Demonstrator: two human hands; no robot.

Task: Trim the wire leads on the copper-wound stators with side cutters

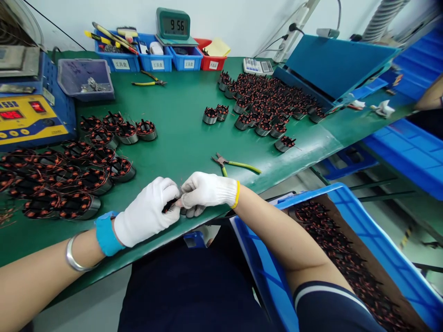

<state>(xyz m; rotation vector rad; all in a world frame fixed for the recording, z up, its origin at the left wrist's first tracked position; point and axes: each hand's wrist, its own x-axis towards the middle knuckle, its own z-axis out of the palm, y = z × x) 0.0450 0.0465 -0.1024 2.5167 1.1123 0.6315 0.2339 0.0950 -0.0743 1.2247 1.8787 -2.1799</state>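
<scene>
Both gloved hands meet at the near edge of the green table (173, 133). My left hand (148, 212), in a white glove with a blue wrist strap, is closed around a motor stator (169, 205), mostly covered by the fingers. My right hand (207, 190), gloved in white with a yellow cuff, pinches at the stator's right side. A fingertip shows bare there; whatever lies in the pinch is hidden. Just beyond the right hand lie green-handled cutting pliers (220, 160), jaws apart. Wound stators with loose copper wires (83, 205) stand in a group left of my left hand.
More stators (266, 99) crowd the far right by a blue panel (339, 64). A blue crate (346, 198) of stators sits below the table at right. Tool bins (155, 62), a clock (173, 23) and second pliers (148, 83) are at the back; a yellow-blue device (27, 120) stands left.
</scene>
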